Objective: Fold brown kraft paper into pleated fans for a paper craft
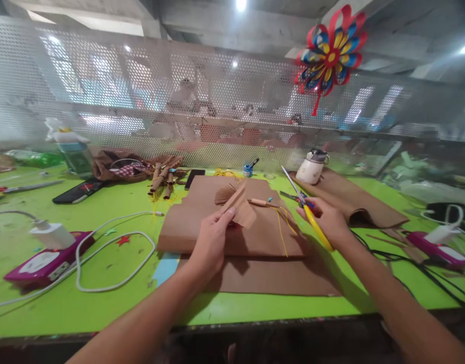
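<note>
My left hand is closed, thumb over fingers, on a folded piece of brown paper, held above a stack of brown paper sheets. Just behind it a pleated brown paper fan lies on the stack, near a small rolled paper tube with yellow string. To the right, my right hand is wrapped round a pair of scissors with a yellow handle, the blades pointing up and away. Its fingers partly hide a dark tool with blue parts lying behind.
Purple power strips with chargers sit left and right; a white cable loops at left. Behind are rolled paper tubes, phones, a blue jar and a white bottle. A perforated screen stands at the back.
</note>
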Available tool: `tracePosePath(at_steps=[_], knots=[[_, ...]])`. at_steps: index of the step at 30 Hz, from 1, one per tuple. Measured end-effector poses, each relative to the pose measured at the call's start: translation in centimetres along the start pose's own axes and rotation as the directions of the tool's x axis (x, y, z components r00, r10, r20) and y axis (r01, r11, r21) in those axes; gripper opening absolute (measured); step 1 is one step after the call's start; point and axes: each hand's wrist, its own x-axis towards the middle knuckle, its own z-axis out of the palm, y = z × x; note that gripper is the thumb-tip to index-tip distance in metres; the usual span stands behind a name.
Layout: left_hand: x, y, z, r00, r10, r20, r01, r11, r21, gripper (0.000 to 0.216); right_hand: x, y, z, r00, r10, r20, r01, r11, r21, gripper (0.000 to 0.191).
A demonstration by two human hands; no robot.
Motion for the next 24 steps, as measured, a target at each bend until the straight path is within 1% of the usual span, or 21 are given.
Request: tracePosePath(at_steps=[2,3,4,6,9,12,14,16,19,21,23,24], knots=[[0.4,0.1,-0.1,0.999,0.016,-0.032,-0.017,1.000,-0.025,0.023,1.4,2.4,0.2,1.000,0.005,0.021,0.001,0.959,-0.283,0.045],[0.6,0.1,-0.1,0.999,0.020,-0.037,-0.022,0.999,-0.037,0.022,1.8,3.3,0.5,0.999,0.015,0.036,0.000,0.926,-0.378,0.044],[0.8,0.1,-0.2,0.999,0.022,-0.036,-0.023,0.999,-0.042,0.022,2.1,4.1,0.7,0.999,0.028,0.045,-0.006,0.903,-0.429,0.043],[1.1,-0.2,-0.3,0.999,0.023,-0.023,-0.023,0.999,-0.028,0.020,2.2,5.2,1.2,0.997,0.048,0.062,-0.013,0.879,-0.477,0.042],[1.1,-0.7,-0.3,1.000,0.028,-0.009,-0.028,0.999,0.022,0.015,2.2,6.4,1.6,0.993,0.057,0.102,0.002,0.864,-0.504,0.041],[1.3,-0.7,-0.2,0.999,0.031,-0.012,-0.030,0.998,0.059,0.014,2.2,7.1,1.5,0.988,0.047,0.145,0.036,0.854,-0.519,0.043],[1.7,-0.4,-0.3,0.995,0.091,-0.050,-0.088,0.995,0.045,0.014,2.3,7.3,1.3,0.989,0.043,0.145,0.040,0.849,-0.527,0.045],[2.5,0.1,-0.7,0.970,0.198,-0.140,-0.202,0.979,-0.013,0.014,2.4,7.3,1.0,0.992,0.032,0.120,0.037,0.848,-0.529,0.045],[3.5,0.7,-1.4,0.929,0.288,-0.235,-0.305,0.951,-0.041,0.014,2.1,6.5,0.6,0.995,-0.019,0.094,0.062,0.872,-0.486,0.038],[3.9,0.8,-1.8,0.917,0.308,-0.253,-0.325,0.945,-0.027,0.015,1.4,5.3,0.3,0.991,-0.068,0.113,0.110,0.897,-0.428,0.033],[4.1,0.7,-1.9,0.917,0.318,-0.242,-0.331,0.944,-0.014,0.015,0.0,3.6,0.1,0.972,-0.161,0.172,0.212,0.916,-0.341,0.031],[4.1,0.7,-1.9,0.916,0.325,-0.233,-0.338,0.941,-0.016,0.015,-0.9,2.5,0.0,0.949,-0.229,0.216,0.286,0.915,-0.286,0.032]])
